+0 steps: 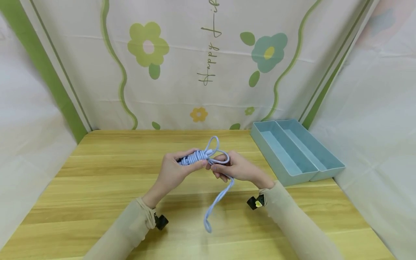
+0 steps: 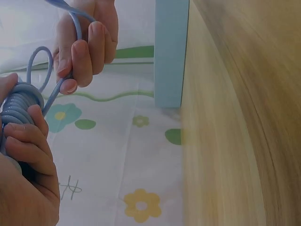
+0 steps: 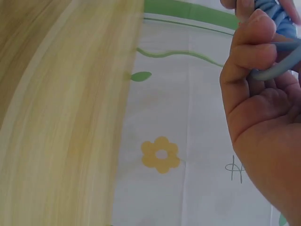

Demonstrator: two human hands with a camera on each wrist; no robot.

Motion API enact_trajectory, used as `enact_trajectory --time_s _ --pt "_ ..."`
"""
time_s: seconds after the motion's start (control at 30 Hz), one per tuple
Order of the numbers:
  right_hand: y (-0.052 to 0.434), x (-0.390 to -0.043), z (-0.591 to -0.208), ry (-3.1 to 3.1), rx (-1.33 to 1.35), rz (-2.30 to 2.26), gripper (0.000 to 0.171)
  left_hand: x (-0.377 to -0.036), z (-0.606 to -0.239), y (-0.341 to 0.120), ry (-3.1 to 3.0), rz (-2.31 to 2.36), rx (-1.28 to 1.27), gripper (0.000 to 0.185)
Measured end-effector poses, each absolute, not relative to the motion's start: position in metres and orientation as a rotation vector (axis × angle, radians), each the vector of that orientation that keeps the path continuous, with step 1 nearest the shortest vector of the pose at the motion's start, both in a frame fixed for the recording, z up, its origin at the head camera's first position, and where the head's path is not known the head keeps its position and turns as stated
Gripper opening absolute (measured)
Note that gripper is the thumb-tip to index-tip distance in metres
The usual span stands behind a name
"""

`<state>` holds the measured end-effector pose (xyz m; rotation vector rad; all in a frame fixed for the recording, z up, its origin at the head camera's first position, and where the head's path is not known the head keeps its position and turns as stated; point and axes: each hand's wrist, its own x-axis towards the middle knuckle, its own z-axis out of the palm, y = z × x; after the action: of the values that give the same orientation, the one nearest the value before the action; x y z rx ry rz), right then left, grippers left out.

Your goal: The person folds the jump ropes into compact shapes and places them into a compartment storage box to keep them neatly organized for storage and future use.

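Flowered cloth (image 1: 182, 90) backs a wooden table (image 1: 97, 187) as I hold a blue cord (image 1: 195, 157) above it, at the frame's centre.

My left hand (image 1: 173, 169) curls round the wound turns, probably to keep them from slackening, while my right hand (image 1: 239, 167) pinches a strand beside the loops (image 1: 228, 156), seemingly to steady it. The tail (image 1: 220, 197) hangs toward lower centre, its end held by neither hand. Two boxes (image 1: 299, 178) stand side by side at right, perhaps set there for elbow room.

head: bright, faint glare on tabletop (image 1: 185, 206), soft shadows | wrist views: dimmer, hazy
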<state>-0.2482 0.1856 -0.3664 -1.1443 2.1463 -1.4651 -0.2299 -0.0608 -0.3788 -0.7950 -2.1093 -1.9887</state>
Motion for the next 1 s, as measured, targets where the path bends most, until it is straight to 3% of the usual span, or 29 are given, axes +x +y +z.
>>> enact_trajectory --time_s 0.3,0.53,1.0 --pt "0.178 -0.246 -0.371 2.13 -0.977 -1.505 0.019 -0.235 -0.378 -0.058 -2.131 -1.973 -0.633 0.041" --pt "0.17 -0.243 -0.376 2.17 -1.076 -1.45 0.024 -0.222 -0.355 -0.054 -2.137 -1.886 -0.497 0.04" --pt "0.157 -0.234 -0.378 2.3 -1.167 -1.404 0.028 -0.219 -0.346 -0.046 -2.004 -1.703 -0.576 0.038"
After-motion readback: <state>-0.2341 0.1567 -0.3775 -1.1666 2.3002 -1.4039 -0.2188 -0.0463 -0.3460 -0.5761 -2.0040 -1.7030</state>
